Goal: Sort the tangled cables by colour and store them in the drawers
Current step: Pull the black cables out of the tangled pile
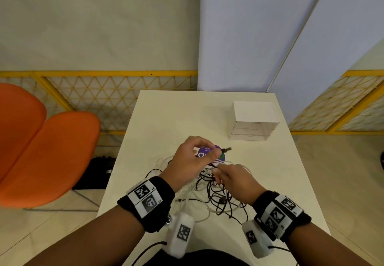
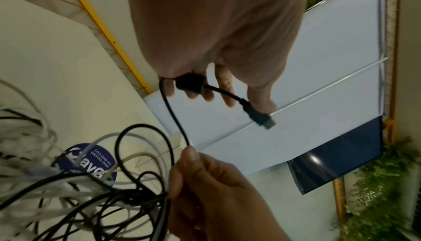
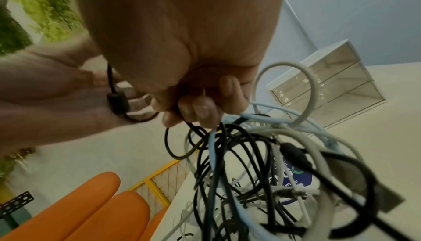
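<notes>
Bare table [image 1: 166, 120] before probably shut drawers [image 1: 252, 128]

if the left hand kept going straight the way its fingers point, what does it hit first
Probably the drawer unit. The left hand, pinching the black cable end, points over bare table toward it, though depth is unclear and it may pass left.
</notes>
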`<state>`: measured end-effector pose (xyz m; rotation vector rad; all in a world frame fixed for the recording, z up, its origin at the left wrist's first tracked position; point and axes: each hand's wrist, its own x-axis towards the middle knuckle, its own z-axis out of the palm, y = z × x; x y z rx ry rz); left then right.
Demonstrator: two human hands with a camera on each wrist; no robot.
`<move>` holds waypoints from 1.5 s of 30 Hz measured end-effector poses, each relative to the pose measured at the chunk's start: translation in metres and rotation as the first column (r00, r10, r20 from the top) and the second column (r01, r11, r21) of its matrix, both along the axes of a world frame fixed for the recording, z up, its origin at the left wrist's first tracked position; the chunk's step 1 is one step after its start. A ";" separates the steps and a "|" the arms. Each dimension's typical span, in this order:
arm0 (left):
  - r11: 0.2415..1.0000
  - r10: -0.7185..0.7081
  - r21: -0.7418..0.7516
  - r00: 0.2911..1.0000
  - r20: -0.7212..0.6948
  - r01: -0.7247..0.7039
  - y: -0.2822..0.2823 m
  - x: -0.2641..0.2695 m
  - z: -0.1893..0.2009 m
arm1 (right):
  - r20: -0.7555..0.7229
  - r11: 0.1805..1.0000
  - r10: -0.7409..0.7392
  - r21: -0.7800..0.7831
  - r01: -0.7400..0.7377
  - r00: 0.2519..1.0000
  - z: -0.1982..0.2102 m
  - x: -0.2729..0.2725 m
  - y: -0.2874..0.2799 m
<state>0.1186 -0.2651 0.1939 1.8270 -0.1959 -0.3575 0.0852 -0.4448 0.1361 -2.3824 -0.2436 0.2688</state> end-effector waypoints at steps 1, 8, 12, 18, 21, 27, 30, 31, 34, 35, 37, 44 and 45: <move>0.998 0.052 0.027 0.999 0.013 -0.052 0.001 0.000 -0.006 | -0.002 1.000 0.001 0.021 -0.001 1.000 0.002 0.000 -0.002; 0.996 0.044 -0.075 0.991 -0.129 -0.054 -0.006 -0.003 -0.019 | -0.006 0.999 0.002 0.041 -0.001 1.000 -0.002 -0.004 -0.012; 0.985 0.116 -0.102 0.967 -0.227 -0.142 -0.021 0.006 -0.005 | 0.002 0.998 0.057 0.008 -0.057 0.998 -0.001 -0.009 -0.010; 0.889 0.027 -0.397 0.892 -0.452 -0.228 -0.042 0.000 0.013 | -0.022 0.998 0.028 0.062 -0.027 0.999 -0.011 -0.012 -0.007; 0.843 -0.027 -0.471 0.855 -0.518 -0.259 -0.039 -0.001 0.025 | 0.020 0.994 0.023 0.103 -0.025 1.000 -0.021 -0.010 -0.005; 0.802 -0.048 -0.513 0.822 -0.567 -0.307 -0.027 0.000 0.051 | 0.060 0.997 0.000 0.078 -0.005 0.998 -0.042 -0.008 -0.001; 0.812 -0.026 -0.490 0.820 -0.572 -0.316 -0.023 -0.004 0.061 | 0.013 0.993 0.007 0.116 -0.008 1.000 -0.045 -0.004 -0.001; 0.819 -0.018 -0.481 0.825 -0.565 -0.312 -0.022 -0.005 0.063 | -0.013 0.992 0.008 0.125 -0.006 1.000 -0.046 -0.002 -0.001; 0.832 -0.004 -0.465 0.834 -0.552 -0.304 -0.019 -0.008 0.071 | -0.101 0.990 -0.003 0.139 0.017 0.995 -0.055 0.002 -0.004; 0.836 -0.006 -0.463 0.838 -0.546 -0.296 -0.018 -0.009 0.074 | -0.125 0.989 -0.011 0.148 0.030 0.992 -0.057 0.003 -0.004; 0.842 -0.025 -0.470 0.851 -0.525 -0.266 -0.017 -0.012 0.083 | -0.156 0.987 -0.022 0.157 0.047 0.987 -0.061 0.004 -0.006; 0.829 -0.160 -0.554 0.914 -0.373 -0.080 -0.010 -0.015 0.136 | -0.318 0.997 -0.069 0.015 0.078 0.946 -0.092 0.000 -0.028; 0.832 -0.167 -0.552 0.922 -0.350 -0.059 -0.010 -0.015 0.140 | -0.328 0.996 -0.089 -0.008 0.092 0.940 -0.093 -0.001 -0.030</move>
